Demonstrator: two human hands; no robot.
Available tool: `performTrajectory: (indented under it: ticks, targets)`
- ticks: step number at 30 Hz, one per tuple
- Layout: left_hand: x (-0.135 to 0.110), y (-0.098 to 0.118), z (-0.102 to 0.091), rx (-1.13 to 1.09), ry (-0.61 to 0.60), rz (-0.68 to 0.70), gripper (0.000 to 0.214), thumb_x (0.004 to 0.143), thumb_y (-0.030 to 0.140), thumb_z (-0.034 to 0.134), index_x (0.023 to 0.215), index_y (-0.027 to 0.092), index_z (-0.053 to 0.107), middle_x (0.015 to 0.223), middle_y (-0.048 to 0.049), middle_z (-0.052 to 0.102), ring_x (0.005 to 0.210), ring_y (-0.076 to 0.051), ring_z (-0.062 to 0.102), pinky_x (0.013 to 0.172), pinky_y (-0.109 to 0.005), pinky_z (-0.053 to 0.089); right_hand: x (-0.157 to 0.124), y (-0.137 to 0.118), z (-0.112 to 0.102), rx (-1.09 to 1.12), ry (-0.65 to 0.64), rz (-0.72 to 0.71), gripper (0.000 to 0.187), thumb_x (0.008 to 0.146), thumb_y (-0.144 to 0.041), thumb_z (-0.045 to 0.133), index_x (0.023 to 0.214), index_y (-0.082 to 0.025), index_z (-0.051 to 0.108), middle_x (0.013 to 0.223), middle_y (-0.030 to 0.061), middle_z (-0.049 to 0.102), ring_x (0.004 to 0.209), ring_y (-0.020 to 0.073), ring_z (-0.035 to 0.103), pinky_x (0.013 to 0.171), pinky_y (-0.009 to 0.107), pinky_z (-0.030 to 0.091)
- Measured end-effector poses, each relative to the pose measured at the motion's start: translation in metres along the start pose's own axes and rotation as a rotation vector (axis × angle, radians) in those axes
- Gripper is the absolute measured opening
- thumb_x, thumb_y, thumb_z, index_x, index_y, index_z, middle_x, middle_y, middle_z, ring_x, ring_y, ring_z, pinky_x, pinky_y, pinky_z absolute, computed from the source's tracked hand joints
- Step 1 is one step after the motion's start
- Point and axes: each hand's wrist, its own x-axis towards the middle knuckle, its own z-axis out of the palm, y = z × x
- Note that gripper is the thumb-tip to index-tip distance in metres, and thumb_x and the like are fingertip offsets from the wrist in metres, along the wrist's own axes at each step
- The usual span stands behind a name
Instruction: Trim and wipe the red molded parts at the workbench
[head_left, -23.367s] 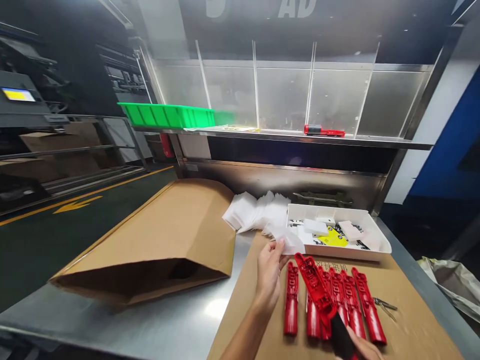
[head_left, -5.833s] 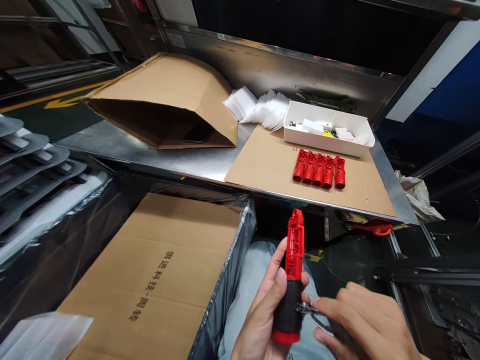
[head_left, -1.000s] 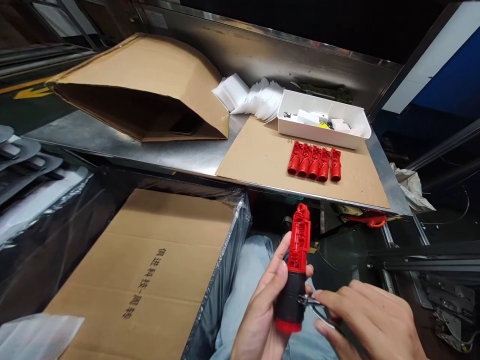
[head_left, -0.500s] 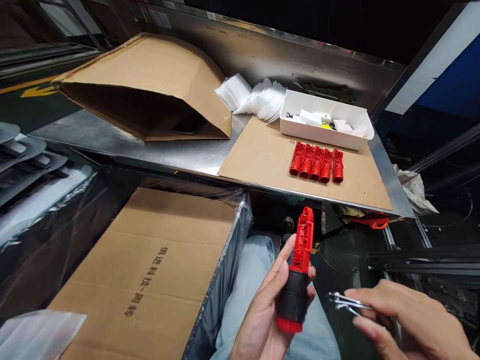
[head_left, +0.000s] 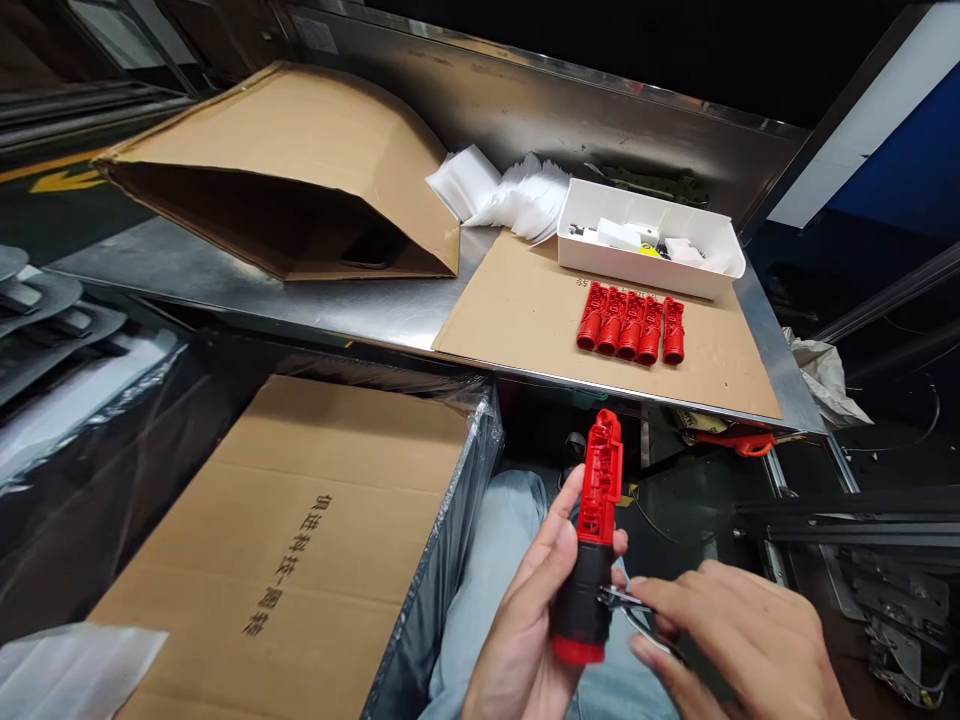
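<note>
My left hand [head_left: 525, 630] is closed round a red plastic handle part with a black grip [head_left: 592, 545], held upright over my lap. My right hand [head_left: 739, 640] is closed on small metal nippers [head_left: 626, 608]; their tips touch the black grip's right side. Several more red parts [head_left: 630, 327] lie in a row on a cardboard sheet [head_left: 525, 310] on the steel bench, in front of a white tray [head_left: 649, 262].
A large folded cardboard box [head_left: 300, 180] lies on the bench's left. White bags [head_left: 502, 190] are heaped beside the tray. A flat carton with printed characters [head_left: 300, 540] sits below the bench at my left, wrapped in dark plastic. Orange tool [head_left: 731, 440] under the bench.
Half a second ago my right hand had the nippers drawn away to the right; now their tips are back against the black grip. The left hand has stayed put.
</note>
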Motion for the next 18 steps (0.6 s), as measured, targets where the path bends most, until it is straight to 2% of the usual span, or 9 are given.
performTrajectory:
  ticks: [5, 7, 9, 12, 14, 18]
  targets:
    - [0.003, -0.001, -0.002, 0.007, 0.000, 0.013, 0.057, 0.091, 0.032, 0.062, 0.144, 0.030, 0.042, 0.093, -0.0092, 0.069, 0.073, -0.013, 0.063, 0.077, -0.024, 0.050, -0.002, -0.002, 0.001, -0.024, 0.003, -0.008, 0.019, 0.099, -0.030, 0.048, 0.094, -0.016, 0.060, 0.057, -0.0010, 0.063, 0.042, 0.0112, 0.052, 0.041, 0.026, 0.038]
    - [0.005, -0.002, -0.002, 0.017, -0.004, 0.026, 0.053, 0.090, 0.032, 0.062, 0.141, 0.031, 0.047, 0.088, -0.0080, 0.069, 0.071, -0.012, 0.063, 0.074, -0.022, 0.051, -0.001, -0.001, -0.002, -0.019, -0.050, -0.022, 0.015, 0.097, -0.026, 0.051, 0.095, -0.015, 0.061, 0.058, -0.0008, 0.064, 0.043, 0.0108, 0.052, 0.042, 0.025, 0.038]
    - [0.006, -0.002, -0.001, 0.008, -0.004, 0.031, 0.054, 0.091, 0.031, 0.061, 0.142, 0.031, 0.045, 0.086, -0.0079, 0.069, 0.069, -0.012, 0.063, 0.073, -0.021, 0.052, -0.001, 0.000, -0.007, -0.004, -0.113, -0.026, 0.011, 0.096, -0.023, 0.055, 0.097, -0.015, 0.061, 0.060, -0.0009, 0.065, 0.044, 0.0105, 0.054, 0.043, 0.025, 0.039]
    - [0.006, -0.002, 0.001, -0.027, 0.005, 0.023, 0.057, 0.093, 0.028, 0.058, 0.146, 0.027, 0.038, 0.087, -0.0090, 0.069, 0.072, -0.012, 0.064, 0.075, -0.022, 0.052, 0.000, 0.001, -0.015, 0.076, -0.131, 0.101, 0.012, 0.097, -0.024, 0.052, 0.098, -0.018, 0.063, 0.062, -0.0019, 0.065, 0.047, 0.0104, 0.057, 0.046, 0.024, 0.042]
    - [0.005, -0.001, 0.001, -0.039, 0.023, 0.035, 0.055, 0.094, 0.025, 0.056, 0.146, 0.025, 0.039, 0.094, -0.0103, 0.069, 0.080, -0.013, 0.064, 0.077, -0.023, 0.053, 0.000, 0.001, -0.021, 0.122, -0.113, 0.182, 0.012, 0.097, -0.024, 0.053, 0.098, -0.019, 0.063, 0.061, -0.0024, 0.064, 0.050, 0.0105, 0.058, 0.049, 0.024, 0.044]
    - [0.003, 0.001, 0.002, -0.027, 0.028, 0.017, 0.053, 0.094, 0.027, 0.056, 0.145, 0.024, 0.041, 0.096, -0.0099, 0.068, 0.080, -0.013, 0.063, 0.080, -0.025, 0.051, 0.000, 0.001, -0.021, 0.098, -0.122, 0.160, 0.012, 0.094, -0.022, 0.057, 0.105, -0.019, 0.060, 0.062, -0.0017, 0.062, 0.051, 0.0115, 0.054, 0.048, 0.024, 0.042]
